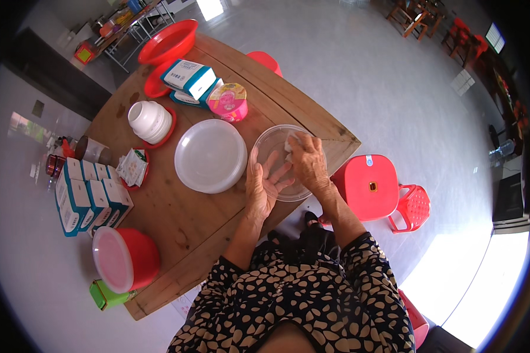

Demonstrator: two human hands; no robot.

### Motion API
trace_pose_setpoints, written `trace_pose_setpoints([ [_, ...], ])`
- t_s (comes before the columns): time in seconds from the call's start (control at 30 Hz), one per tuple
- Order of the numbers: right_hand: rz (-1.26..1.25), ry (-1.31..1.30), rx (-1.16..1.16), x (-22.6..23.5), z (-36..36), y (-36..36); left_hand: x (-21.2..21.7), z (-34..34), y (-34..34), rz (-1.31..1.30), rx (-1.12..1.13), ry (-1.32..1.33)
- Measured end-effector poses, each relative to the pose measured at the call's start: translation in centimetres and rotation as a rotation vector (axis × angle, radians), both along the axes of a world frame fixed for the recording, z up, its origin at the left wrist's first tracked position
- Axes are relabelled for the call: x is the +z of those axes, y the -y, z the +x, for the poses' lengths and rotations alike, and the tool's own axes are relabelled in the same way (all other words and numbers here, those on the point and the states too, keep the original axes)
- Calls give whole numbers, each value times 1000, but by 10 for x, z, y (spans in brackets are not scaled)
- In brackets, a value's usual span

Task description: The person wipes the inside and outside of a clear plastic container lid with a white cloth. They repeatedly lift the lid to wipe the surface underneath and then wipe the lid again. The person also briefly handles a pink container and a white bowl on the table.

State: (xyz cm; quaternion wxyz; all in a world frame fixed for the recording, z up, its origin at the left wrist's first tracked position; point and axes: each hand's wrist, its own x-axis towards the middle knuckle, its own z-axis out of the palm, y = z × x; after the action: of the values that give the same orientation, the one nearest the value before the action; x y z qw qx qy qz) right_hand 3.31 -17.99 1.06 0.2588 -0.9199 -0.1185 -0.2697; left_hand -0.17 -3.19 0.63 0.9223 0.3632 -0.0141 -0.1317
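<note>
A clear round plastic lid is held over the table's near right edge. My left hand supports it at the near left, thumb by the rim and fingers spread beneath, showing through the plastic. In my right hand is a crumpled white tissue, pressed against the lid's right side with bent fingers. Just left of the lid lies a round, translucent white plastic lid, possibly several stacked. Neither hand touches it.
The wooden table carries white bowls, a pink tub, teal-and-white boxes, more boxes, a red basin, packets and a lidded red bucket. A red stool stands at right.
</note>
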Motion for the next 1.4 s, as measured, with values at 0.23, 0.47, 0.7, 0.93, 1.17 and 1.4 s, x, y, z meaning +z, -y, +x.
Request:
trace_pose_setpoints([
  [0.23,33,-52,98,5,-32,-3,0,-1,3,-11,51,-35],
  [0.47,45,-67,309,3,-50,-24,-15,3,-9,20,-2,-36],
  [0.7,113,-57,156,6,1,-23,5,1,-2,-46,-42,-54],
  [0.93,136,-22,214,4,-14,-59,-12,8,-1,-218,51,-16],
  [1.17,145,-160,490,17,-39,-32,-4,1,-2,-116,31,-8],
  [1.4,97,-275,522,23,-64,13,2,2,-2,-55,2,-47],
])
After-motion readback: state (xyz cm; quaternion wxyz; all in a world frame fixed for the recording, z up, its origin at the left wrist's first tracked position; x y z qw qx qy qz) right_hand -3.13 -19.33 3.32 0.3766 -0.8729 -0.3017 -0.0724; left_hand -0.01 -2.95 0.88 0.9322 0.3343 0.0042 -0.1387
